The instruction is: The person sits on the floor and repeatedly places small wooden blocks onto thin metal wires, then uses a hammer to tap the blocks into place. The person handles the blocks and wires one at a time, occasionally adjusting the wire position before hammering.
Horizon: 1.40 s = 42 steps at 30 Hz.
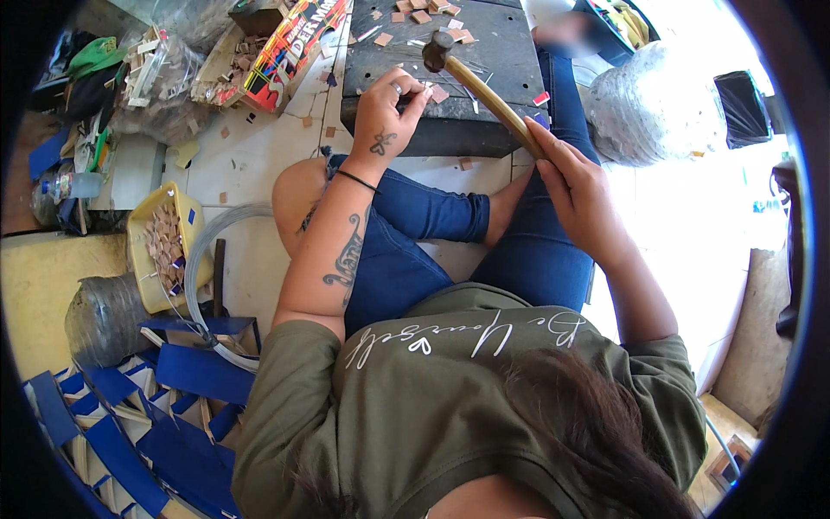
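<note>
My right hand is wrapped around the lower wooden handle of a hammer. Its dark metal head is raised over a low black worktable. On the near part of that table my left hand is closed in a pinch, thumb against forefinger. A small brown square piece lies right at those fingertips; whether they grip it or something tiny beside it, I cannot tell. Thin metal wires are scattered under the hammer. Several more brown squares lie toward the table's far edge.
To the left stand a yellow container of brown squares, a coil of wire and a printed cardboard box. Blue-and-white box-like pieces pile up at lower left. A plastic-wrapped bundle sits right of my leg.
</note>
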Tool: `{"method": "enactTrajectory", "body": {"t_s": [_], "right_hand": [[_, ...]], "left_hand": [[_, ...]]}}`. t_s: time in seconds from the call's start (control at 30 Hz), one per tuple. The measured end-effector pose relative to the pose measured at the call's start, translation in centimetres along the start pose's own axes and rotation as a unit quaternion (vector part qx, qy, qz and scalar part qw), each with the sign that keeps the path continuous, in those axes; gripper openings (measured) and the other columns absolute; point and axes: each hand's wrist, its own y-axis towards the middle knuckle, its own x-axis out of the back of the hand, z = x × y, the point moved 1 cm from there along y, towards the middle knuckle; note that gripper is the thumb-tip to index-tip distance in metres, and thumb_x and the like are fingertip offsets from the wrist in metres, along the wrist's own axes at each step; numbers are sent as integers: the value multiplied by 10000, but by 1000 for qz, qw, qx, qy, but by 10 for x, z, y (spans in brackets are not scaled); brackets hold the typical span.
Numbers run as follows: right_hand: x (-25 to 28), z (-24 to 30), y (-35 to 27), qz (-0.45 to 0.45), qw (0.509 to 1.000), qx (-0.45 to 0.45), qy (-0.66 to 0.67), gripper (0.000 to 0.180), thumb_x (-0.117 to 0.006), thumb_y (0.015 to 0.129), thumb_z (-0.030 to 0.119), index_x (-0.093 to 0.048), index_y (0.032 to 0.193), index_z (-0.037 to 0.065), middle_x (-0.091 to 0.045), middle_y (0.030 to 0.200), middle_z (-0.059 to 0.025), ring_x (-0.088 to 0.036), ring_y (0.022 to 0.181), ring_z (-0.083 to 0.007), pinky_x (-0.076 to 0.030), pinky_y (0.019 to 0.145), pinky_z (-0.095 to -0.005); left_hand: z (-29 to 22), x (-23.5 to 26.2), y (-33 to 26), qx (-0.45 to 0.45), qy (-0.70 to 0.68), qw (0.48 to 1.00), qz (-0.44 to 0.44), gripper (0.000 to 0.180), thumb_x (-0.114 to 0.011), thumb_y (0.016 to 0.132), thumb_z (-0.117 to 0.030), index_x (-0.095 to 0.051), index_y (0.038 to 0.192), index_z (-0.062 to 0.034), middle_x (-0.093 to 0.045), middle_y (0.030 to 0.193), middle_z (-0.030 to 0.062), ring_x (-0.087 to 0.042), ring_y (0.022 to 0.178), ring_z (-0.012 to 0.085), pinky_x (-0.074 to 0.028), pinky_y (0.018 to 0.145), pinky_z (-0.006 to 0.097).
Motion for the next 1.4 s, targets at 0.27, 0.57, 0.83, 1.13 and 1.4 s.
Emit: {"method": "enactTrajectory", "body": {"t_s": [0.27,0.57,0.83,1.13,1.4], "right_hand": [[-5,-44,14,-98,987,-56,-117,450,-527,951,112,-481,1396,163,-575,968,-144,-629,848,-344,-509,753,-414],[-29,-82,41,-169,930,-40,-325,400,-622,890,182,-558,1283,137,-580,1055,-106,-615,943,-296,-498,794,-423],[-49,-27,60,-40,951,-63,301,190,-726,852,162,-694,935,-6,-661,738,-29,-569,621,-62,-462,581,-226],[-62,-14,54,-120,941,-80,305,163,-709,866,120,-689,868,-42,-668,712,-31,-564,619,-37,-452,545,-213],[-48,-11,55,-15,899,-151,411,213,-688,901,181,-692,842,-23,-660,729,-10,-567,671,-49,-450,609,-207]], "left_hand": [[-7,-2,0,44,-7,999,-16,49,-671,847,-50,-664,845,-2,-633,786,96,-631,691,233,-491,652,311],[-40,8,-16,197,-204,956,75,187,-584,977,-156,-695,945,-8,-692,883,42,-623,813,89,-489,750,243],[-70,5,-28,292,-344,863,227,208,-529,1005,-154,-663,987,4,-677,903,23,-542,729,64,-445,680,213],[-96,-18,-28,21,178,984,16,129,-638,870,-126,-637,975,-51,-562,731,46,-560,701,240,-408,677,394],[-93,-13,-27,-70,192,979,19,72,-624,857,-72,-623,912,-25,-582,721,73,-568,679,263,-416,651,373]]}}
